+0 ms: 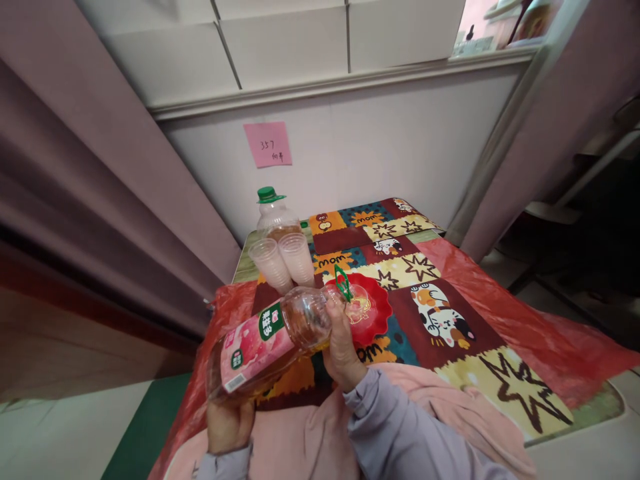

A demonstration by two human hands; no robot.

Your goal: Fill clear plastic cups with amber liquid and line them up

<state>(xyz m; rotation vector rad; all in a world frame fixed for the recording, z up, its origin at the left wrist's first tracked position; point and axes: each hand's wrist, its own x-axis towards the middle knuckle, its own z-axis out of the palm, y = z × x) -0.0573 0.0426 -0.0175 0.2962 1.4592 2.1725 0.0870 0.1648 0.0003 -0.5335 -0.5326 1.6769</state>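
Note:
A large clear bottle of amber drink with a pink and green label (265,343) lies tilted almost on its side, its neck pointing right. My left hand (230,423) is closed around its base from below. My right hand (343,343) grips it near the neck. A green plastic ring handle (343,283) sticks up at the neck. Under and beyond the mouth is a red scalloped dish (383,310), with something clear in or over it that I cannot make out fully. Whether liquid is flowing cannot be seen.
Two stacks of clear plastic cups (296,259) stand behind the bottle. Another bottle with a green cap (267,194) is behind them. A patterned mat (405,307) and red plastic sheet (465,287) cover the table. A pink note (267,145) is on the wall.

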